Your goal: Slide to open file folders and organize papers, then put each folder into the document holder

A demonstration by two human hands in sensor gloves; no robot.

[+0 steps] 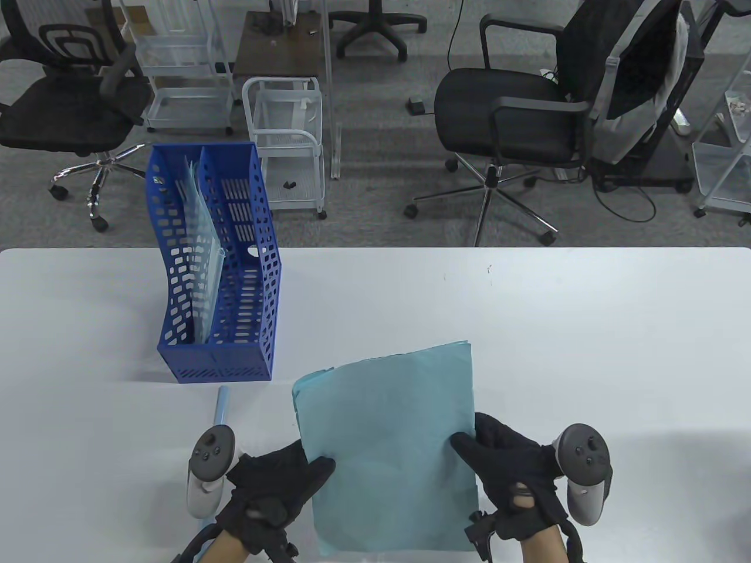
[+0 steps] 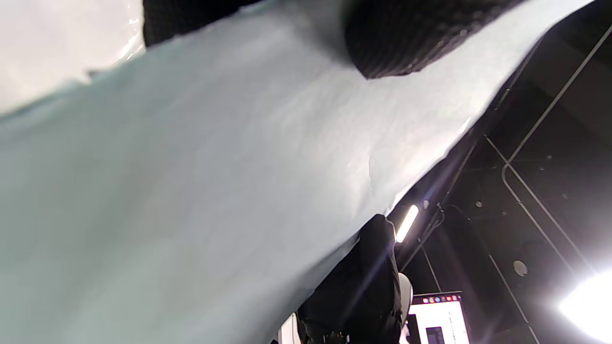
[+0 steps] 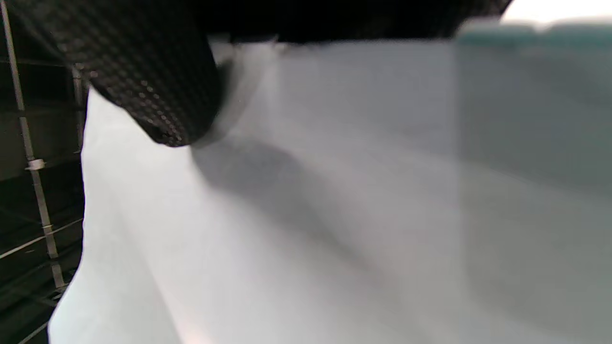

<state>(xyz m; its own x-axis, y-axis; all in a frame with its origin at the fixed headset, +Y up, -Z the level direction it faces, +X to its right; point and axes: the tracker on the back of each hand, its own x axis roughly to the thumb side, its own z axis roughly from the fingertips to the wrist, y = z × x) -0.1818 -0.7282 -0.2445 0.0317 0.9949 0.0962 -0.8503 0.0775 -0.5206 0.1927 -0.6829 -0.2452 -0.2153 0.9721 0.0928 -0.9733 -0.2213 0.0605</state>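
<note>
— Papers [image 1: 390, 446] are in both our hands, a teal sheaf held at the near middle of the table [image 1: 587, 328]; we judge this the organizing step, squaring the sheets before they go back in a folder.

— Where is the holder from there?

— The blue document holder [image 1: 220, 293] stands at about ten o'clock from the sheaf, well apart, with clear folders [image 1: 202, 246] already upright in its left compartment. A pale blue slide bar [image 1: 222, 404] lies on the table between holder and left hand.

— How do our hands sit?

— Our left hand [image 1: 267, 492] grips the sheaf's left edge, thumb over the top; our right hand [image 1: 516, 475] grips the right edge the same way. On both, the fingers are clamped on the paper: the wrist views show a gloved fingertip [image 2: 406, 43] pressing the sheet from each side. Palms face inward, wrists low at the six o'clock edge.

— And next?

— Sheets at the far edge look slightly uneven, so we would tap them level, then sleeve them. We cannot see an open folder waiting.
</note>
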